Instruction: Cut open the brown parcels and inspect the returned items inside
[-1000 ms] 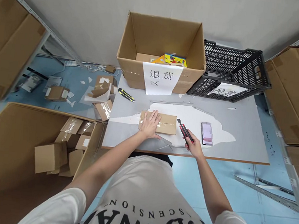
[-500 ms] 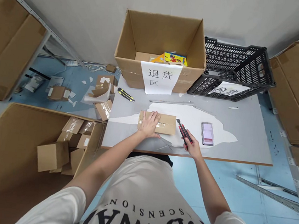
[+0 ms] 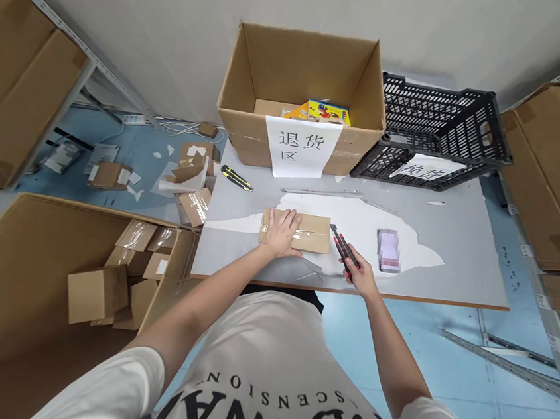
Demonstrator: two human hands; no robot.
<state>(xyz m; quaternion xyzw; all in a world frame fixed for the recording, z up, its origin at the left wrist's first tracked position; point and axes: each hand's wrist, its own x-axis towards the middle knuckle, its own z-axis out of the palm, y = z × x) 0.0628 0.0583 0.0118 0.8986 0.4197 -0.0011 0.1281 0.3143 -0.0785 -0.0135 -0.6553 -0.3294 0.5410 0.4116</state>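
Note:
A small brown cardboard box [image 3: 315,233] with clear tape along it lies flat on the table. Pressed on its left half is my left hand [image 3: 281,233], fingers spread, not wrapped round it. My right hand [image 3: 358,272] grips a red and black box cutter [image 3: 343,248]. The cutter's tip points up and left, close to the right end of the box; whether it touches the cardboard I cannot tell. To the right of that hand a phone [image 3: 388,251] with a blurred screen rests on the torn white patch of the tabletop.
A yellow and black box cutter [image 3: 236,178] lies at the table's left. Behind stand a labelled open carton [image 3: 243,129] holding colourful packages and a black plastic crate [image 3: 472,143]. At lower left, a large carton [image 3: 19,262] contains several small boxes. Opened cardboard [image 3: 198,161] litters the floor.
The view has shifted very slightly. Both hands, the small box and the red and black cutter keep the same positions relative to each other.

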